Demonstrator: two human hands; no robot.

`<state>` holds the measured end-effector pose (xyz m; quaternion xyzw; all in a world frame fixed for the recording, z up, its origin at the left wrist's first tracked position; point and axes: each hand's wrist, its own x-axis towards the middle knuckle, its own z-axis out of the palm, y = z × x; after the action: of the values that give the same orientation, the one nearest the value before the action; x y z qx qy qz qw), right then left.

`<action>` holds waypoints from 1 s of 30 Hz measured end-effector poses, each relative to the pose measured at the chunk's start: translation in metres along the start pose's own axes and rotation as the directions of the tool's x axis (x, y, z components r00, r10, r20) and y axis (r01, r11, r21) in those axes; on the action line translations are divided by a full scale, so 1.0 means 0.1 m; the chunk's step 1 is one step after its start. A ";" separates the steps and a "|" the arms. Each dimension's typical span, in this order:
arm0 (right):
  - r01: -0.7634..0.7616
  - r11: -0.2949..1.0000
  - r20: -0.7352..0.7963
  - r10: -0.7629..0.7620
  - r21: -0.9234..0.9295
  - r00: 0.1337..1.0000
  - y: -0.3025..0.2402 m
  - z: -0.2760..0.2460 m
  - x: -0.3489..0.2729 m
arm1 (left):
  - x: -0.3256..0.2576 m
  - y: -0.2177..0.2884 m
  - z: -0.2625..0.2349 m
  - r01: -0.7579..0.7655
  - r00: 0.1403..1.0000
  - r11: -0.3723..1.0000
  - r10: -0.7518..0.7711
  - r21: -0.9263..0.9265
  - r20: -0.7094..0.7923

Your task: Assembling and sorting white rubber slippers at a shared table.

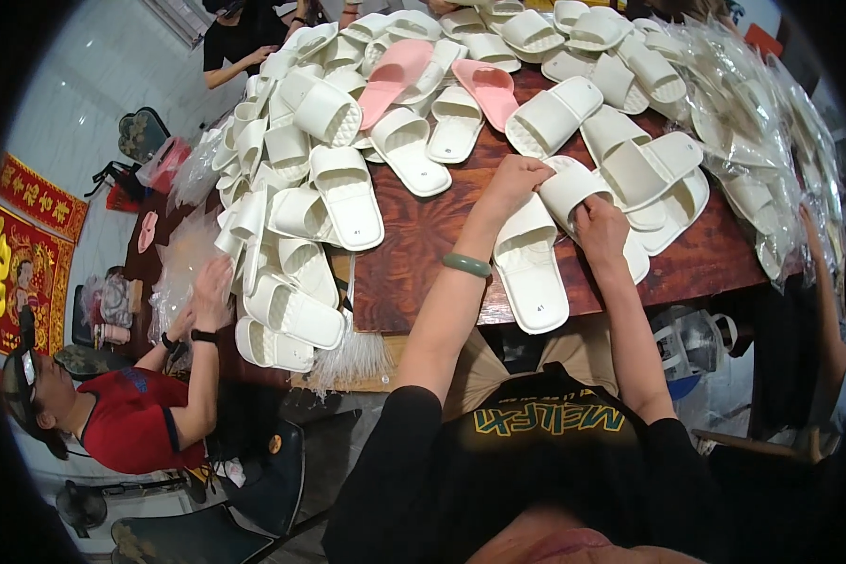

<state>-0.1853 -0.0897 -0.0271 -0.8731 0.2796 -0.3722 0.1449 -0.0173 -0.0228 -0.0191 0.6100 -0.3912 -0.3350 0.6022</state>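
Both of my hands are at one white slide slipper [568, 193] near the right part of the table. My left hand [517, 180], below a green bangle on the wrist, pinches its far left edge. My right hand [600, 227] has its fingers curled at the opening under the strap, gripping it; the fingertips are partly hidden. Just left of it, another white slipper [533, 277] lies sole down, its heel reaching over the table's front edge. A white slipper [555, 117] rests beyond my hands, and overlapping white slippers [650, 171] lie to the right.
White slippers [329, 108] heap across the table's left and far sides, with two pink slippers [397, 80] among them. Clear plastic-wrapped slippers [743, 141] pile at the right. Bare brown tabletop [418, 254] shows left of my forearm. A person in red [141, 414] works at left; others stand around.
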 end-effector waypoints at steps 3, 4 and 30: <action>-0.021 1.000 0.014 0.021 -0.008 1.000 0.02 0.02 -0.01 | 0.00 0.01 0.02 0.017 1.000 0.990 -0.017 -0.137 0.005; -0.026 1.000 0.013 0.026 -0.009 1.000 0.02 0.02 -0.01 | -0.01 0.01 0.01 0.012 1.000 0.986 -0.012 -0.169 -0.001; -0.078 0.997 -0.003 0.078 -0.022 0.997 -0.01 0.04 -0.05 | -0.03 -0.02 -0.04 0.103 0.992 0.992 -0.108 -0.071 -0.059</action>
<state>-0.1848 -0.0856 -0.0319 -0.8626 0.3178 -0.3640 0.1495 -0.0150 -0.0186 -0.0216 0.6193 -0.3278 -0.3602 0.6159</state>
